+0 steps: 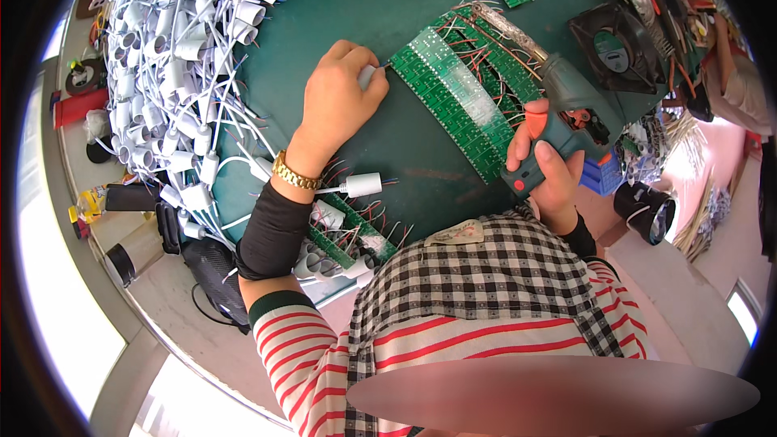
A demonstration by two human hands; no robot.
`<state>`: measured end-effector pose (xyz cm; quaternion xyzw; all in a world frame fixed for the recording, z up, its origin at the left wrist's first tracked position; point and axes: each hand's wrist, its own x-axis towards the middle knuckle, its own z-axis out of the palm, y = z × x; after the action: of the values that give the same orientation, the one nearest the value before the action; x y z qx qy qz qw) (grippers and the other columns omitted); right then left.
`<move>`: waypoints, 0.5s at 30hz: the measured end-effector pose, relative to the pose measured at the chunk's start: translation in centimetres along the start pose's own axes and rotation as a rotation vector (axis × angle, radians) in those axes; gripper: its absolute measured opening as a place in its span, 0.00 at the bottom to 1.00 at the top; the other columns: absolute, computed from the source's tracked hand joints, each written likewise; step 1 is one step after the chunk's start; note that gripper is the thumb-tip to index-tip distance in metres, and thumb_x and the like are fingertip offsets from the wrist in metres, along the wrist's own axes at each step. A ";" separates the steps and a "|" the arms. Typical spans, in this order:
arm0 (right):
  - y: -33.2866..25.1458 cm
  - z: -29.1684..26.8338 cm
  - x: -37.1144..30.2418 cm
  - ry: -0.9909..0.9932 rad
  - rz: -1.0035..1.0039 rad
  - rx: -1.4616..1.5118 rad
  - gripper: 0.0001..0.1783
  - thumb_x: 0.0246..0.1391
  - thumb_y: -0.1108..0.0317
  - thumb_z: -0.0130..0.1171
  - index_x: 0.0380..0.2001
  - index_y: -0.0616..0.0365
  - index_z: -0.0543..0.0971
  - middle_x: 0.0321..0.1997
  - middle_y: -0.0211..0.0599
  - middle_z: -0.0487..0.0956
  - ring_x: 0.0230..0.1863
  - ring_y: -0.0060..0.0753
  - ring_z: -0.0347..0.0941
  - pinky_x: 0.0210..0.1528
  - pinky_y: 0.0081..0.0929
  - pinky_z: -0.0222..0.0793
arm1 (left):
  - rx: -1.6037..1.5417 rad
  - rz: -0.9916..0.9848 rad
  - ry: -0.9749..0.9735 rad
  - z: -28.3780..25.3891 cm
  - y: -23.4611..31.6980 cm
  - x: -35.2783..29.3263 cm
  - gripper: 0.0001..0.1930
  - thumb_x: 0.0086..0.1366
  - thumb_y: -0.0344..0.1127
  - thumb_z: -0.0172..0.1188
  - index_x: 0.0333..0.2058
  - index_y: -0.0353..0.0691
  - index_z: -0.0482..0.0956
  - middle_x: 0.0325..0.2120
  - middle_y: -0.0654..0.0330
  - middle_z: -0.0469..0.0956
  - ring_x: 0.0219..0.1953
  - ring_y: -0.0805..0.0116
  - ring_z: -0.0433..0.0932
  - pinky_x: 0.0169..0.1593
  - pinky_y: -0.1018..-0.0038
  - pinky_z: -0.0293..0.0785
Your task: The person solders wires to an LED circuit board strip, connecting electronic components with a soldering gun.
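Fingers of the left hand pinch a small white cylinder just left of the green board panel, seemingly to keep its wire free toward the panel's corner. Right-hand fingers grip a soldering gun at the panel's right, apparently angled for tip control. Corded white cylinders heap farther left of the panel, presumably within left-hand reach.

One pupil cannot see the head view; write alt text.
A person's right hand grips a gun-shaped tool beside green circuit boards on a green table; the left hand pinches a small white piece near the boards' corner. A large heap of white cylinders with wires lies on the left.
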<state>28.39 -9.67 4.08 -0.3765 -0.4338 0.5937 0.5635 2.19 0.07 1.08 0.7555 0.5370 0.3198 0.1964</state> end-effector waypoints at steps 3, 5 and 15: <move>0.0 0.0 0.1 -0.005 -0.011 -0.005 0.23 0.55 0.68 0.51 0.53 0.64 0.63 0.28 0.38 0.72 0.26 0.26 0.70 0.28 0.23 0.68 | 0.002 -0.001 -0.001 0.0 0.1 0.0 0.05 0.51 0.31 0.60 0.26 0.37 0.77 0.28 0.55 0.74 0.31 0.53 0.76 0.34 0.63 0.73; 0.0 0.0 0.1 -0.006 -0.008 -0.004 0.23 0.55 0.68 0.51 0.53 0.64 0.63 0.28 0.38 0.72 0.26 0.26 0.70 0.28 0.23 0.68 | 0.000 -0.002 0.002 -0.1 0.1 -0.1 0.05 0.51 0.31 0.60 0.26 0.37 0.77 0.28 0.54 0.74 0.31 0.53 0.76 0.34 0.63 0.73; 0.1 0.0 -0.1 -0.003 0.013 -0.002 0.23 0.55 0.68 0.51 0.53 0.65 0.64 0.28 0.38 0.72 0.26 0.27 0.71 0.29 0.24 0.68 | -0.002 0.004 0.006 0.0 0.1 0.0 0.04 0.51 0.31 0.60 0.26 0.37 0.77 0.28 0.54 0.74 0.31 0.53 0.76 0.34 0.62 0.73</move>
<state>28.40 -9.74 3.96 -0.3792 -0.4328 0.5974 0.5586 2.26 0.04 1.11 0.7554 0.5358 0.3228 0.1950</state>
